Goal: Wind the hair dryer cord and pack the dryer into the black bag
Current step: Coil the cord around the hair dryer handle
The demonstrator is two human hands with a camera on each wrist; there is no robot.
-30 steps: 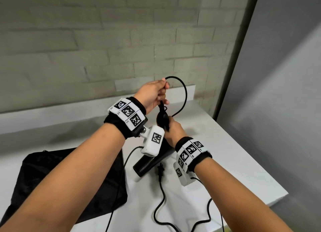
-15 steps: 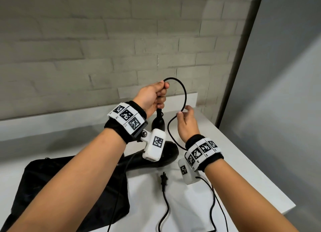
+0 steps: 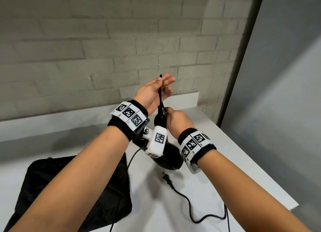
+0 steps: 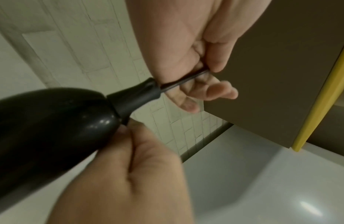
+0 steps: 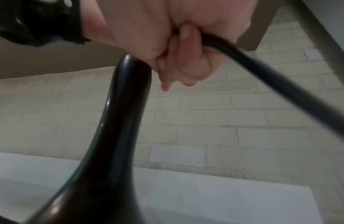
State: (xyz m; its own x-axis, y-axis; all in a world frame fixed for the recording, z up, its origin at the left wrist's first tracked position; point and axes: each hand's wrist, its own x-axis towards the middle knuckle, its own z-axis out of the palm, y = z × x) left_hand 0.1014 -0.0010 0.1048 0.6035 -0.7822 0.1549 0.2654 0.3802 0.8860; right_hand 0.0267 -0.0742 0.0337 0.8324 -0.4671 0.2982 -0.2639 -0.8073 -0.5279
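The black hair dryer (image 3: pixel 171 159) stands with its body on the white table (image 3: pixel 234 171) and its handle end (image 3: pixel 159 120) pointing up. My left hand (image 3: pixel 156 91) is above the handle, its thumb pinching a narrow folded loop of the black cord (image 3: pixel 160 91) against half-straight fingers. In the left wrist view the cord (image 4: pixel 184 78) leaves the strain relief (image 4: pixel 136 97) and passes under that thumb. My right hand (image 3: pixel 175 118) grips the cord right at the handle end, its fingers curled round the cord (image 5: pixel 263 72) in the right wrist view. The black bag (image 3: pixel 52 188) lies flat at the left.
The plug (image 3: pixel 167 178) and loose cord (image 3: pixel 196 212) lie on the table in front of the dryer, trailing over the near edge. A brick wall stands behind the table. A grey panel (image 3: pixel 286 92) closes the right side beyond the table's right edge.
The wide arch of cord has been drawn into a tight narrow fold. My right hand came back from the arch to the handle end, and my left fingers have straightened out.
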